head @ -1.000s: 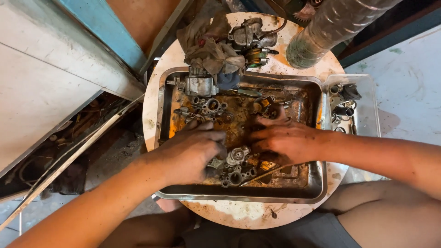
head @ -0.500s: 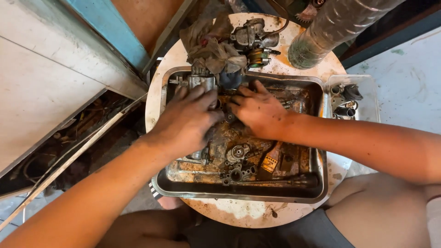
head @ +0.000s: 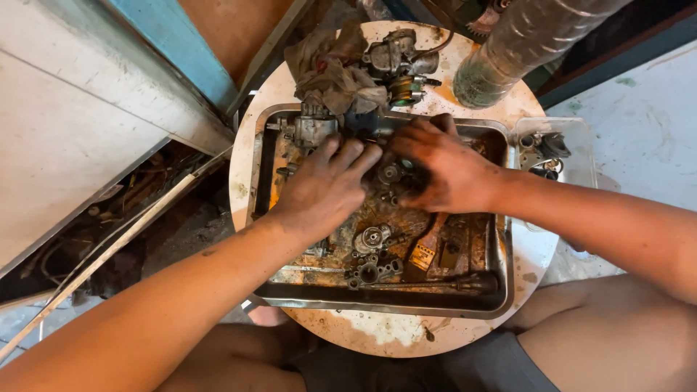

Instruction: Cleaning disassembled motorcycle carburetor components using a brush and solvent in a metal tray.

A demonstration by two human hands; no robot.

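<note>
Here, grimy left hand and right hand lie curled over small greasy metal parts in a rusty steel tray, grip unclear.

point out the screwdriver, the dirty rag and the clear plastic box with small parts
screwdriver (head: 475, 282), head view, on its dark handle in the tray's near right corner
dirty rag (head: 330, 69), head view, on its crumpled middle
clear plastic box (head: 581, 149), head view, on its right wall
</note>
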